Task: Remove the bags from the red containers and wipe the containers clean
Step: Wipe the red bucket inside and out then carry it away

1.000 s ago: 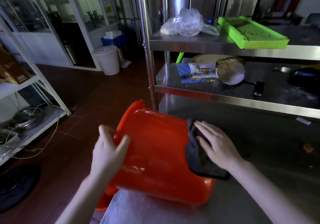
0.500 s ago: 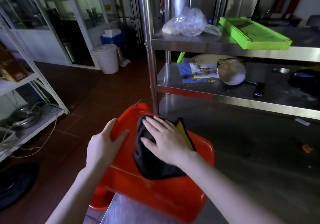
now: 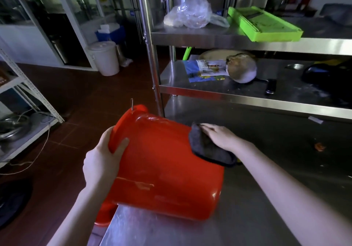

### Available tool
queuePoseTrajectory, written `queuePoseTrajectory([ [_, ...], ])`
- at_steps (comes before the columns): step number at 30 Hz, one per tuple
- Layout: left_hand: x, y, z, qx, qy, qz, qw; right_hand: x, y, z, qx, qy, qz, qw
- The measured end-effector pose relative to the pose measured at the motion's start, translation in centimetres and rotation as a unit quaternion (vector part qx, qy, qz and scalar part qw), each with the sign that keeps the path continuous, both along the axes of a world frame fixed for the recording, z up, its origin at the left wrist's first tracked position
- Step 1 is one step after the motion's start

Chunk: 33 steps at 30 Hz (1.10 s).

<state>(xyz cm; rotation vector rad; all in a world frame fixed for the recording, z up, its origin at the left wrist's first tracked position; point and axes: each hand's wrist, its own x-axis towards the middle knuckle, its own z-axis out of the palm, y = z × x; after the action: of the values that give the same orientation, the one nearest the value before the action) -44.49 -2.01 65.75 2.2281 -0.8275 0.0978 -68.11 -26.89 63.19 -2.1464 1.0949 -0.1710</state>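
A red bucket (image 3: 163,171) lies on its side on the steel table (image 3: 266,198), its mouth pointing left past the table's edge. My left hand (image 3: 103,162) grips the bucket's rim. My right hand (image 3: 221,136) presses a dark grey cloth (image 3: 207,147) flat against the bucket's outer wall near its base, at the upper right. A second red container (image 3: 103,215) shows partly below the table's left edge, mostly hidden by the bucket. A clear plastic bag (image 3: 190,12) lies crumpled on the top shelf.
A steel rack (image 3: 247,42) rises behind the table, holding a green tray (image 3: 264,25), printed papers (image 3: 205,70) and a pale round object (image 3: 242,69). An orange scrap (image 3: 320,146) lies on the table at right. A white lidded bin (image 3: 103,57) and a white shelving unit (image 3: 28,93) stand at left.
My right hand has slid the cloth from the bucket's left middle across to its right end. The bucket has rolled a little under my left hand.
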Motion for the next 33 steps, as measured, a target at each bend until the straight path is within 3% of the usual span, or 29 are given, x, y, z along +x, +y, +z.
queuePoseTrajectory([
  [3,-0.2,0.0,0.0,-0.001,0.002,-0.015,1.0,-0.7,0.8,0.3,-0.012,0.026,0.014,0.999],
  [7,-0.2,0.5,-0.1,-0.013,0.011,-0.035,0.999,3.8,3.7,2.5,-0.111,0.039,0.061,0.991],
  [12,0.4,0.5,-0.1,0.0,0.009,-0.047,0.999,9.4,11.9,4.0,-0.312,-0.005,0.174,0.934],
  [17,0.9,-0.3,0.1,0.009,0.011,-0.06,0.998,4.6,16.2,1.1,-0.396,-0.009,0.2,0.896],
  [21,1.9,-1.5,0.8,0.03,0.047,-0.107,0.993,-0.8,15.6,-0.4,-0.408,0.01,0.177,0.895],
  [25,2.7,-2.3,1.5,0.044,0.094,-0.156,0.982,-4.3,13.1,-0.4,-0.365,0.017,0.121,0.923],
  [33,4.3,-2.9,4.4,-0.061,0.012,-0.109,0.992,-10.4,10.2,-5.0,-0.223,-0.065,-0.019,0.972],
])
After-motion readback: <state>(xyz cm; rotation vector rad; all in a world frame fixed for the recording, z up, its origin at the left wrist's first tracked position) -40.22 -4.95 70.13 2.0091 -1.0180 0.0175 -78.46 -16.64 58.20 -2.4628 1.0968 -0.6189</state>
